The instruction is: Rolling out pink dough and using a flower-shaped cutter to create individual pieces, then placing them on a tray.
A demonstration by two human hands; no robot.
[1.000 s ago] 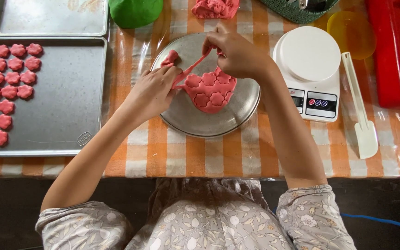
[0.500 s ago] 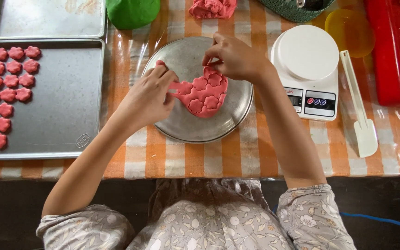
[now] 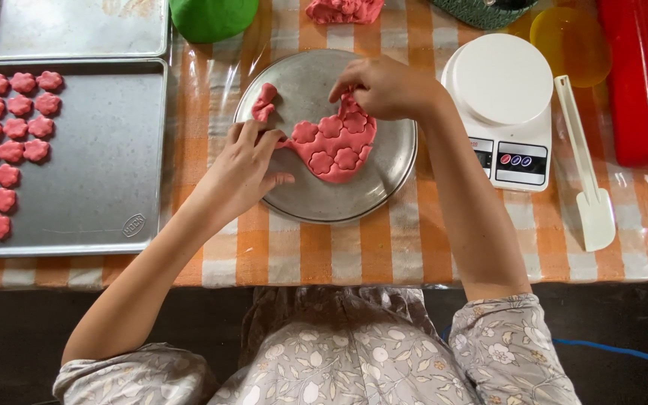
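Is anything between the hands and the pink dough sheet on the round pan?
Nothing visible: the left hand and right hand both touch the pink dough sheet directly, at opposite edges.

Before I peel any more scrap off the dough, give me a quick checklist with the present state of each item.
1. Left hand pinching the dough sheet at its left edge: ok.
2. Right hand gripping the sheet's top edge: ok.
3. Cut flower shapes lying flat in the sheet: ok.
4. Loose scrap on the round plate, apart from the sheet: ok.
5. Bare space on the baking tray beside the flower pieces: ok.
6. Flowers cut fully through: cannot tell.
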